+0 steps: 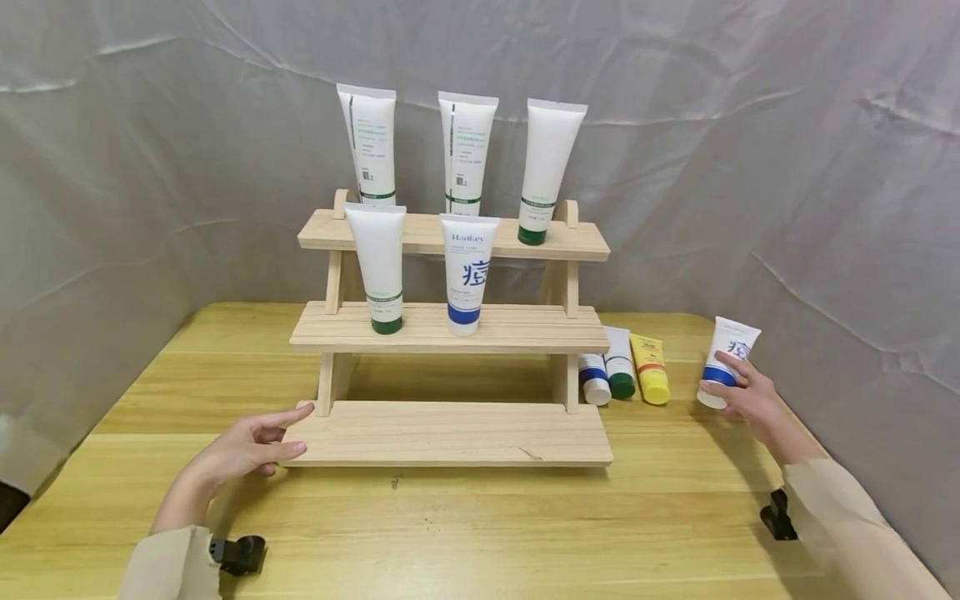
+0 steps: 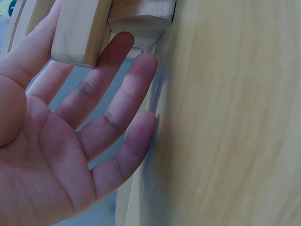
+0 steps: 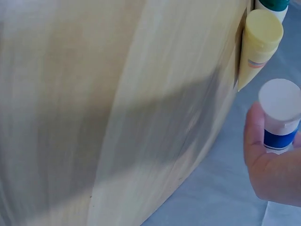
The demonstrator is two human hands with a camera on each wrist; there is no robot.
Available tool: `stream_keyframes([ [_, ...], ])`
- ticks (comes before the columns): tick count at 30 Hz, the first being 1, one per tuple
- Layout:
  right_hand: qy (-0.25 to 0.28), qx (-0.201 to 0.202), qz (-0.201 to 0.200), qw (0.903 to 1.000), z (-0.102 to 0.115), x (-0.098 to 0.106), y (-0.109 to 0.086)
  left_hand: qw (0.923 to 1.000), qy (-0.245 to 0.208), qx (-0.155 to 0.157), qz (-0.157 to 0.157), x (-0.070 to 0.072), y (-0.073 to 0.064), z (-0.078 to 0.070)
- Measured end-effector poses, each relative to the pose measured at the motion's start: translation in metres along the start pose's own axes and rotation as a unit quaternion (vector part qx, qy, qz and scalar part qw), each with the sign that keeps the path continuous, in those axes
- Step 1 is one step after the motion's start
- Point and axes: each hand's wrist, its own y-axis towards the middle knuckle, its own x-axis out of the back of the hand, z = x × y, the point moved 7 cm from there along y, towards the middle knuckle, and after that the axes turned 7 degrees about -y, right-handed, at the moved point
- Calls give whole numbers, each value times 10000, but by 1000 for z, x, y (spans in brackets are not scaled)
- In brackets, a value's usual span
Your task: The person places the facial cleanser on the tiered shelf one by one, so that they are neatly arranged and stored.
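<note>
At the right of the table my right hand [image 1: 752, 398] grips a white tube with a blue band [image 1: 727, 354], white cap downward; the right wrist view shows its cap [image 3: 281, 100] beside my thumb. My left hand [image 1: 242, 446] rests against the left end of the bottom step of a wooden three-tier stand [image 1: 450, 433], its fingers loosely extended around the board's end [image 2: 77, 33]. On the middle tier stand a green-capped tube [image 1: 378, 267] and a blue-banded Hankey tube [image 1: 468, 275].
On the top tier are three white tubes with green caps, the rightmost tube [image 1: 550, 167] turned. Beside the stand lie a yellow tube [image 1: 650, 367], a green-capped tube [image 1: 619, 362] and a blue-banded tube [image 1: 594, 379]. A grey cloth [image 1: 750, 167] hangs behind the table.
</note>
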Motion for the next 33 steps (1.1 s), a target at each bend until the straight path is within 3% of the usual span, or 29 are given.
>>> stream_keyframes([
  [5, 638, 496, -434, 9958, -34, 13, 25, 10000, 28, 6, 4, 1, -1, 0],
  [10, 982, 932, -895, 9867, -44, 19, 38, 10000, 57, 11, 1, 1, -1, 1],
  [17, 1214, 1351, -690, 9809, -39, 10, 45, 10000, 35, -11, 25, 0, 0, 1],
  [21, 1948, 1696, -401, 9652, -8, -2, 28, 10000, 30, -6, 23, 0, 0, 1],
  [26, 2943, 1983, -106, 9348, 63, -20, -25, 10000, -5, 8, 13, 0, 0, 1],
  [29, 3210, 2002, -122, 9256, 87, -26, -43, 10000, 17, 1, 35, 0, -1, 1],
  [33, 3239, 2109, -230, 9220, 100, -31, -52, 10000, 36, 5, 33, 0, -1, 0],
])
